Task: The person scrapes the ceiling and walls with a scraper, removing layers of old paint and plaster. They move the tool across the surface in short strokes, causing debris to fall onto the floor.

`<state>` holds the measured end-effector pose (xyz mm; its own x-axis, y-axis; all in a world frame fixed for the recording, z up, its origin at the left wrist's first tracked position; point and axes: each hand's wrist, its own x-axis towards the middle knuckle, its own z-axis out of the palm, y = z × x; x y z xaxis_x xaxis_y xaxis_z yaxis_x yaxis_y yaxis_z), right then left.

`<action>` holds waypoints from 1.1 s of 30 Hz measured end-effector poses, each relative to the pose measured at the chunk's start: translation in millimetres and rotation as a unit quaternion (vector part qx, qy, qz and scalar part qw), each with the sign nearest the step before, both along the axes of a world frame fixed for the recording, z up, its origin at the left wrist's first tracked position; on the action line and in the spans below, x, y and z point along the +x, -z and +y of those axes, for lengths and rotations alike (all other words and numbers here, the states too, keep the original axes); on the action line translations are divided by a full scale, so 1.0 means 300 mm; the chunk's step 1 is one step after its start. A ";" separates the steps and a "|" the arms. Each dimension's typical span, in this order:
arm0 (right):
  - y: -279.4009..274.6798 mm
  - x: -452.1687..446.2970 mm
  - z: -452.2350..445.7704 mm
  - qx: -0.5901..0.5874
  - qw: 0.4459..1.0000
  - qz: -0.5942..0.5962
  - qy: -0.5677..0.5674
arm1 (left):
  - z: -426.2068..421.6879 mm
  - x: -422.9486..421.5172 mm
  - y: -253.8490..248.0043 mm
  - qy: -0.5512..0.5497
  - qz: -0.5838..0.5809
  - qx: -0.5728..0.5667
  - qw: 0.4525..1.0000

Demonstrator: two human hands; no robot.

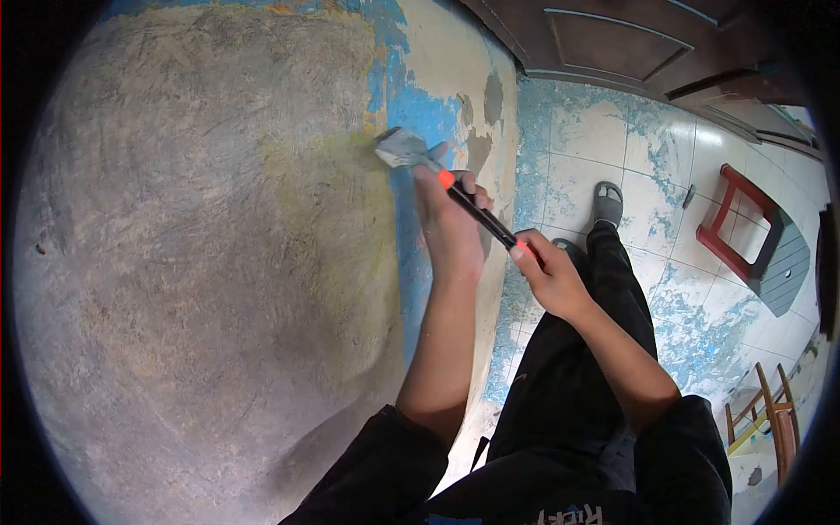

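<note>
A long-handled paint scraper (479, 212) with a black handle and orange bands slants across the view. Its grey, dusty head (401, 147) is at the wall, by the border between bare plaster and blue paint; whether the edge touches is unclear. Close below the head, my left hand (444, 197) is closed around the upper handle, some fingers partly hidden. My right hand (549, 273) grips the handle's lower end. The wall (219, 219) shows rough grey-brown plaster with a yellowish patch, and blue paint (420, 109) remains along its right side.
Blue flakes and dust lie over the white tiled floor (595, 131) around my sandalled feet. A red and grey plastic stool (779, 262) lies to the right, with a wooden frame (774, 420) below it. A dark panelled door (612, 39) stands at the top.
</note>
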<state>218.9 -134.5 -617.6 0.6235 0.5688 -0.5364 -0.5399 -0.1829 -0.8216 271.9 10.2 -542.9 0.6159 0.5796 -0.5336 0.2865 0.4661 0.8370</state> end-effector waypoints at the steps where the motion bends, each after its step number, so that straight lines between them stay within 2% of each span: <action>1: 0.008 -0.007 -0.006 0.009 1.000 -0.024 0.013 | -0.010 0.000 0.001 0.010 0.003 0.002 1.000; 3: 0.029 -0.021 -0.013 0.026 0.996 -0.073 0.038 | -0.029 0.013 0.003 0.011 0.012 0.009 1.000; 7: 0.065 -0.014 -0.007 0.168 0.973 0.159 0.026 | 0.007 0.030 0.044 0.014 0.005 -0.040 0.999; 12: -0.020 0.041 0.025 0.241 0.868 0.434 -0.004 | 0.124 0.048 0.088 0.028 0.033 -0.124 0.991; 19: -0.037 0.040 0.037 0.306 0.798 0.519 -0.025 | 0.155 0.058 0.089 0.027 0.046 -0.095 0.994; 22: -0.065 0.063 0.031 0.276 0.816 0.507 -0.026 | 0.136 0.069 0.084 0.016 0.051 -0.073 0.996; 28: -0.075 0.077 0.024 0.283 0.794 0.538 -0.023 | 0.109 0.101 0.075 -0.009 0.070 -0.030 0.997; 31: -0.089 0.115 0.024 0.261 0.822 0.506 -0.018 | 0.103 0.123 0.072 -0.015 0.070 -0.023 0.997; 33: -0.083 0.114 0.021 0.264 0.816 0.513 -0.024 | 0.100 0.131 0.080 -0.017 0.063 -0.023 0.998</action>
